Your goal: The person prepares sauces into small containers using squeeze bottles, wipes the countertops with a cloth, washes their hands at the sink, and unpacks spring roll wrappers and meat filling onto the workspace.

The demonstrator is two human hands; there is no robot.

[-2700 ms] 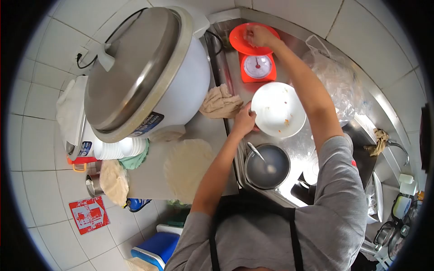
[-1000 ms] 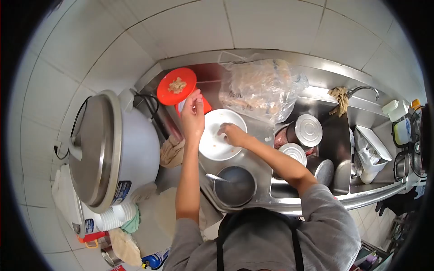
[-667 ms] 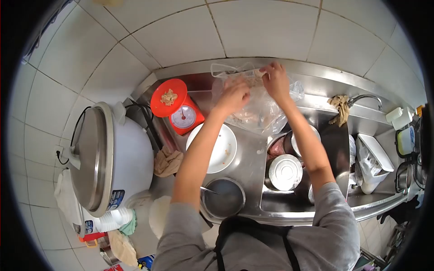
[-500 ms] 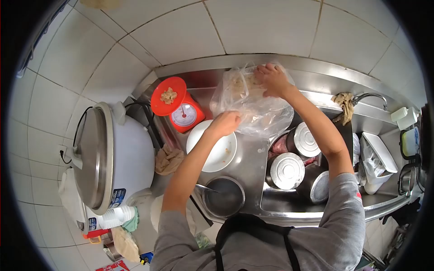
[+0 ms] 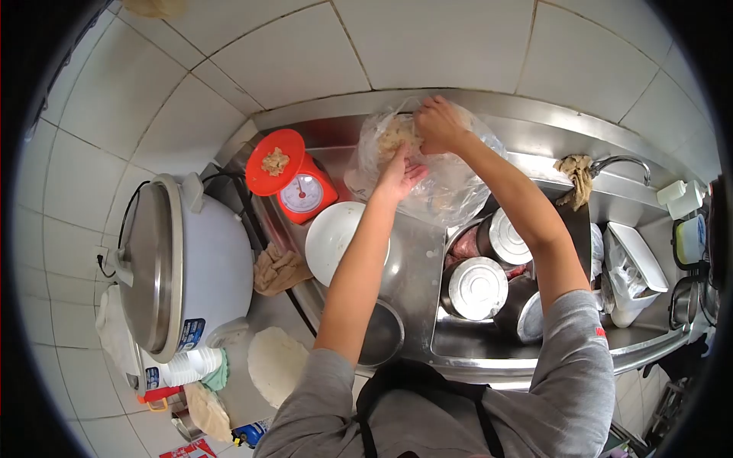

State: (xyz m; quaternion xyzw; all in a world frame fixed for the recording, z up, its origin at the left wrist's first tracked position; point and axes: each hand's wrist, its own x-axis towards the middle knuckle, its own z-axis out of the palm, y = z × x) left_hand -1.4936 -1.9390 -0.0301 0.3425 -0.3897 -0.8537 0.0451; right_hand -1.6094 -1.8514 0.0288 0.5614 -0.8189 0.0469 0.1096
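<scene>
A clear plastic bag [image 5: 450, 191] lies on the steel counter against the back wall, with pale, lumpy food [image 5: 395, 137] inside it. My right hand [image 5: 441, 126] is closed on the bag's upper edge, its fingers curled under and partly hidden. At the bag's near left side, my left hand [image 5: 401, 175] reaches to the food with fingers stretched out and apart, palm partly turned up. Some fingertips are hard to make out against the plastic. To the left stands a red dial scale [image 5: 305, 195], its red pan [image 5: 263, 179] bearing a small heap [image 5: 275, 161] of similar food.
A white bowl [image 5: 328, 244] sits below the scale, partly behind my left forearm. Lidded metal pots [image 5: 478, 288] and red meat [image 5: 467, 244] fill the sink at right. A large cooker [image 5: 217, 267] stands left, near a crumpled cloth [image 5: 276, 271]. Another cloth [image 5: 578, 179] hangs by the faucet [image 5: 622, 162].
My left hand has moved up and right, from the bag's lower left edge to the food, its fingers opening. My right hand has shifted slightly left and closed on the bag's edge.
</scene>
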